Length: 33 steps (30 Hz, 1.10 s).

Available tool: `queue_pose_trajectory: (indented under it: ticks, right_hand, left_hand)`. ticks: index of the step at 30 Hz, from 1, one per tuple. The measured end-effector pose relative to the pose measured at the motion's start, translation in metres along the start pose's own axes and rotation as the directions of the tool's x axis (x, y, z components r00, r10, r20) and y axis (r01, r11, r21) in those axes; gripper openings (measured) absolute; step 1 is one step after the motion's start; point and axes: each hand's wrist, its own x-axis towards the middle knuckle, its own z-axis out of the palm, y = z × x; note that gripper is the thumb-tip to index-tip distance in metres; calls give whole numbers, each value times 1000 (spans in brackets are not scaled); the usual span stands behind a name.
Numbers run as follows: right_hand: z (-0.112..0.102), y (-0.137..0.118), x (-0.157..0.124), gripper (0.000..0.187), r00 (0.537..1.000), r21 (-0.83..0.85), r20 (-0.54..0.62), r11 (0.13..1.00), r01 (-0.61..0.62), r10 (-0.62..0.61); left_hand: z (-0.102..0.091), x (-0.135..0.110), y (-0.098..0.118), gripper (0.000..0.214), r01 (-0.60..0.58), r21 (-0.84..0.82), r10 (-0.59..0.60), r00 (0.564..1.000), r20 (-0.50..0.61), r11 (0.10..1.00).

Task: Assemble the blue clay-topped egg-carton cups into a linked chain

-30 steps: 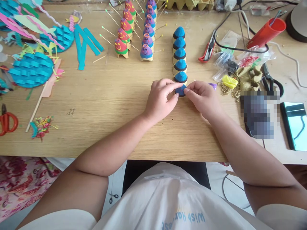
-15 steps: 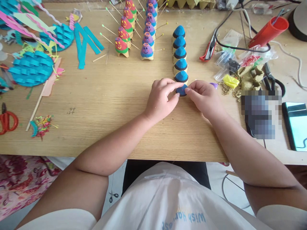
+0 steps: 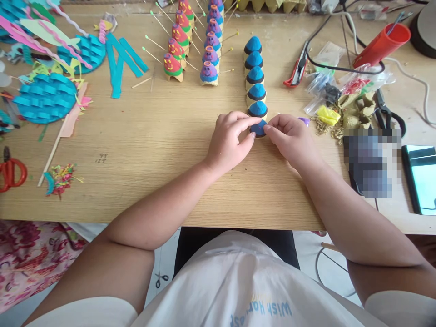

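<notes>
A small blue-topped egg-carton cone (image 3: 258, 127) stands on the wooden table (image 3: 163, 150), nearest in a row of several like cones (image 3: 255, 72) running away from me. My left hand (image 3: 229, 141) pinches the near cone from the left with thumb and forefinger. My right hand (image 3: 289, 138) pinches it from the right, fingers curled. A bit of purple clay (image 3: 303, 121) peeks out behind my right hand.
Two rows of painted cones with sticks (image 3: 190, 45) stand at the back. Blue paper shapes (image 3: 46, 97) and red scissors (image 3: 12, 172) lie left. Right side holds a red cup (image 3: 381, 45), plastic bags (image 3: 327, 86), black scissors (image 3: 386, 113), a phone (image 3: 420, 179) and cables.
</notes>
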Motion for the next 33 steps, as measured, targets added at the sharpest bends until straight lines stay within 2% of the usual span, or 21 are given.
queue_pose_trajectory:
  ticks: [12, 24, 29, 33]
  right_hand:
    - [-1, 4, 2, 35, 1000, -5, -3, 1000, 19, -19]
    - [-2, 4, 1, 34, 1000, 59, 15, 998, -9, 8]
    - [-2, 5, 0, 21, 998, 132, -14, 989, -65, 67]
    - [-6, 5, -3, 13, 999, 88, -43, 996, -27, 31]
  left_hand:
    - [-1, 0, 3, 35, 26, -15, -26, 1000, 8, 1000]
    - [-2, 0, 3, 35, 23, -1, -23, 1000, 15, 1000]
    - [-4, -1, 3, 34, 19, -5, -19, 1000, -2, 1000]
    - [-6, -4, 4, 33, 20, 5, -20, 1000, -7, 1000]
